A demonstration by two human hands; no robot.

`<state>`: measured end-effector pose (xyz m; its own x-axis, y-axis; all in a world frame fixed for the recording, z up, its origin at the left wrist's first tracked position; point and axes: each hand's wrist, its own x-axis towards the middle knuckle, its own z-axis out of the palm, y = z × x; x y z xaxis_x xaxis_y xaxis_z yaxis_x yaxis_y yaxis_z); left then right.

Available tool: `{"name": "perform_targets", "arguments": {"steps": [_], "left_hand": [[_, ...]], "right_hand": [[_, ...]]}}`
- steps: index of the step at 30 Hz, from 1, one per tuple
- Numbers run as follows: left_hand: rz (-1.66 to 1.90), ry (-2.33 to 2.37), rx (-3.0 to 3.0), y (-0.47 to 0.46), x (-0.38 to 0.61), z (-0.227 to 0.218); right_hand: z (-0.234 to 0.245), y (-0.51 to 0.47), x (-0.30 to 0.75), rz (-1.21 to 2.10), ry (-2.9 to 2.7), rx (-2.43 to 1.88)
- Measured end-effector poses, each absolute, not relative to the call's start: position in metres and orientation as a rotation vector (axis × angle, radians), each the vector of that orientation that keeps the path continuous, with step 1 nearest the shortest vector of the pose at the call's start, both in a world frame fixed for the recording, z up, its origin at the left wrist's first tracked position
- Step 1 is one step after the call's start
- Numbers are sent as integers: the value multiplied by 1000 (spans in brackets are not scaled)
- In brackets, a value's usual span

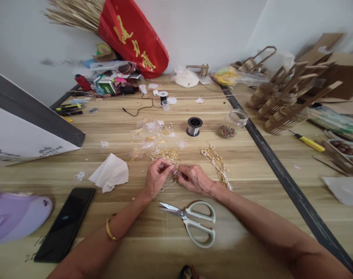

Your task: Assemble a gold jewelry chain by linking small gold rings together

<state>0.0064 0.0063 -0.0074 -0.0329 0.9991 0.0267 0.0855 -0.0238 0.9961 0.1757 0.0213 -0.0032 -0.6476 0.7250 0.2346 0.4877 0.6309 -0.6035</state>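
My left hand (158,176) is closed in a pinch, its thumb and fingertips meeting close to my right hand. Curled beside it, my right hand (195,178) has its fingers pressed together. Whatever the two hold between them is too small to make out. Just behind and under the fingertips spreads a pile of gold and silver jewelry findings (165,155). Finished-looking gold and silver chains (215,162) lie right of my right hand. In front of my wrists rest scissors (191,219) with pale handles, blades parted slightly.
A wire spool (194,127) and a jar of beads (233,124) stand farther back. Left are a tissue (110,173), a black phone (65,224) and a white box (28,124). Small woven baskets (281,100) crowd the right, near a yellow-handled tool (310,142). A red bag (136,38) leans at the wall.
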Motion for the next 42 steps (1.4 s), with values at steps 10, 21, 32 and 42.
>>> {"name": "perform_targets", "arguments": {"steps": [10,21,32,42], "left_hand": [[1192,1307,1317,6,6,-6],[1170,1214,1147,7,6,-1],[1130,1085,1100,5,1,2],[1288,1100,1118,4,4,-2]], "right_hand": [[-6,19,174,536,-2469,-850],[-8,19,176,906,-2283,-848],[1,26,177,1626,-1640,-951],[-9,28,177,1854,-1310,-808]]}}
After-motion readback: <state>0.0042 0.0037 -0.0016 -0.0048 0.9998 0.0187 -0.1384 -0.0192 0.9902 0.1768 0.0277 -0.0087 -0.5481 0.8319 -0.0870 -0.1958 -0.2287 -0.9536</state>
